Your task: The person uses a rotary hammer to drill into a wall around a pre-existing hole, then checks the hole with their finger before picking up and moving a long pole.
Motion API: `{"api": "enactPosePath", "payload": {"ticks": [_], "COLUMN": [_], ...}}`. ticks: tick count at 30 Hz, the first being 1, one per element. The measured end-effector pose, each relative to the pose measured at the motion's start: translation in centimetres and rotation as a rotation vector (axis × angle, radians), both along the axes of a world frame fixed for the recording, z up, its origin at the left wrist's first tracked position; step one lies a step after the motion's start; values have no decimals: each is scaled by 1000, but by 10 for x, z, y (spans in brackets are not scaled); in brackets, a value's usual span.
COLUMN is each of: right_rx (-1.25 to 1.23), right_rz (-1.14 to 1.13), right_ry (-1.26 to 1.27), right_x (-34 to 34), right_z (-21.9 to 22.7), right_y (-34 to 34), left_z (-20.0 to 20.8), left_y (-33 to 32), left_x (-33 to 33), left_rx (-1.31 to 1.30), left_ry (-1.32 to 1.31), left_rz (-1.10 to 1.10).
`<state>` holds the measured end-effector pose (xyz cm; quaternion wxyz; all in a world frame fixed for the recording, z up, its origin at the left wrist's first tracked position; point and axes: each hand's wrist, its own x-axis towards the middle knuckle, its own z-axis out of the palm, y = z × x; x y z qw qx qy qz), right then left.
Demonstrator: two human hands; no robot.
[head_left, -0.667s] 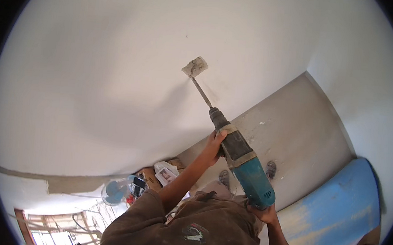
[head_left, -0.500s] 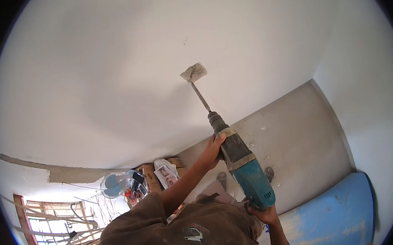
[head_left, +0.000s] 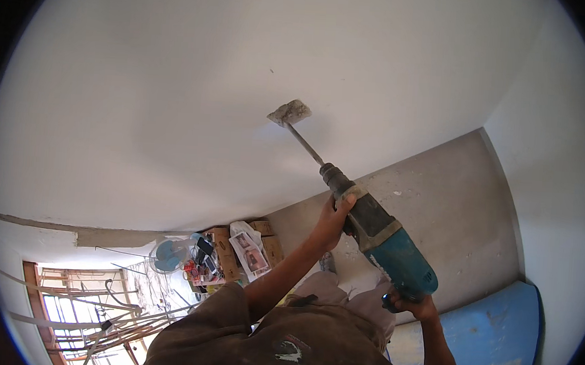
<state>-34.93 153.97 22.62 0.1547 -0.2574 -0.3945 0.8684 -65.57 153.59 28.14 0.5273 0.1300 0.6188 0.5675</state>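
A dusty teal and black demolition hammer (head_left: pixel 389 238) slants from my body up toward the white wall (head_left: pixel 197 94). Its long chisel bit (head_left: pixel 303 144) touches the lower left edge of a rough grey hole (head_left: pixel 291 110) broken in that wall. My left hand (head_left: pixel 336 221) grips the body behind the chuck, thumb lying across the top. At the rear end my right hand (head_left: pixel 414 305) is closed round the handle, with part of its fingers hidden by the housing.
Crumbs of debris dot the grey floor (head_left: pixel 434 199). A bent blue sheet (head_left: pixel 478 338) leans at lower right. Cardboard boxes (head_left: pixel 271 247), a pale blue fan (head_left: pixel 167 255) and clutter stand at lower left, by a bright window opening (head_left: pixel 87 304) crossed by poles.
The rear of the hammer has swung right along with both hands. The bit stays at the hole, now at its lower left edge, and my view has shifted slightly.
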Motion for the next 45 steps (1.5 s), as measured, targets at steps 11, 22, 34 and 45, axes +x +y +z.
{"api": "enactPosePath", "payload": {"ticks": [11,22,34,45], "right_rx": [163,481,492,391], "right_rz": [83,-98,-83,-239], "right_ry": [-105,-97,-280,-258], "right_x": [-26,-105,-103,-78], "right_z": [-34,-4,28,34], "right_y": [-83,-174,-203,-156], "left_z": [-24,-41,-25,-25], "left_y": [-42,-104,-95,-74], "left_x": [-28,-97,-73,-43], "left_rx": [-79,211,172,96], "left_ry": [42,-209,-173,-125], "left_rz": [-47,-334,-315,-191]}}
